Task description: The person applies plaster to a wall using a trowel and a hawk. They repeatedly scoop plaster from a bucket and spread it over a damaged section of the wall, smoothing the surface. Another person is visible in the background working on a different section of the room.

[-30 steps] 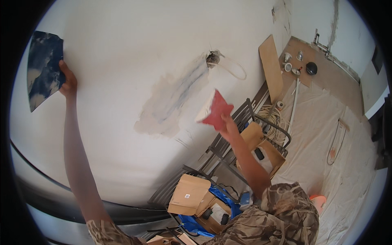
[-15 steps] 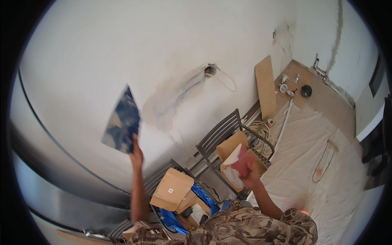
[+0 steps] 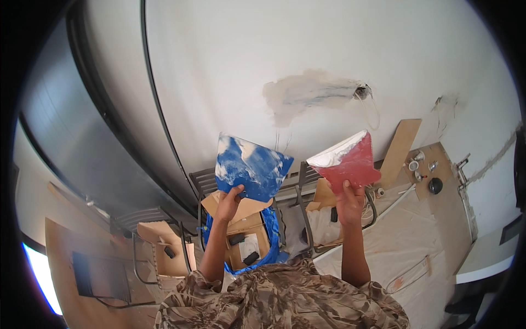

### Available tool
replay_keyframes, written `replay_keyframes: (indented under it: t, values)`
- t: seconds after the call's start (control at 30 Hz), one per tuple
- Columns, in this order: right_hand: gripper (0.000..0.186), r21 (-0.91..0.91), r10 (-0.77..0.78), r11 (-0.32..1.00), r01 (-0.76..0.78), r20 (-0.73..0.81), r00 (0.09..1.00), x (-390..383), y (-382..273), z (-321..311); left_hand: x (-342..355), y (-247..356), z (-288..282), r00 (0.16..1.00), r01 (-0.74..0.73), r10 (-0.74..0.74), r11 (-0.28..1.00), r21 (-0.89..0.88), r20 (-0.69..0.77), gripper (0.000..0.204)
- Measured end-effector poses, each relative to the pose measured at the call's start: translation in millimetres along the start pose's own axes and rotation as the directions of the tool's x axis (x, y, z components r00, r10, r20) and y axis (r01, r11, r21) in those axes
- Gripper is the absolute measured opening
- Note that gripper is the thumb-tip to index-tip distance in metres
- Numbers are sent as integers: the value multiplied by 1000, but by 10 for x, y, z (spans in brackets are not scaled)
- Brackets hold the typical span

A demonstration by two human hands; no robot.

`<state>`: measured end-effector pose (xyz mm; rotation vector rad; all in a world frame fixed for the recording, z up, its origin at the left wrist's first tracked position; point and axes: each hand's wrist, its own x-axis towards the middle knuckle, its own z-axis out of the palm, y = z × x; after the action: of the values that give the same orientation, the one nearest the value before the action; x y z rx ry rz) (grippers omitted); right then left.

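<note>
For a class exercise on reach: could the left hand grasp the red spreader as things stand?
Probably not: the left hand holds the blue spreader, so it isn't free, and the right hand grips the red spreader.

In my left hand (image 3: 230, 202) I am holding the blue spreader (image 3: 249, 172), a flat, angular sheet; pale smears (image 3: 247, 151) are streaking its face, and its right corner is pointing toward the red spreader (image 3: 356, 164). That one I am holding in my right hand (image 3: 349, 203), white paste (image 3: 339, 153) coating its upper-left edge, which is slanting up rightward. Both are standing just apart.
</note>
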<state>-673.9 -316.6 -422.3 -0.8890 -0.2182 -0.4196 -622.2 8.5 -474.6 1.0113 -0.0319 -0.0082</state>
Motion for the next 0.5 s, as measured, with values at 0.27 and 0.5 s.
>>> replay_keyframes:
  t: [0.27, 0.5]
  values:
    - [32, -249, 37, 968, 25, 243, 969, -62, 420, 225, -237, 35, -158, 996, 64, -72, 989, -130, -58, 36]
    - [36, -533, 13, 795, 288, 490, 872, -38, 603, 499, -303, 214, 40, 944, 296, -329, 866, -403, -13, 34]
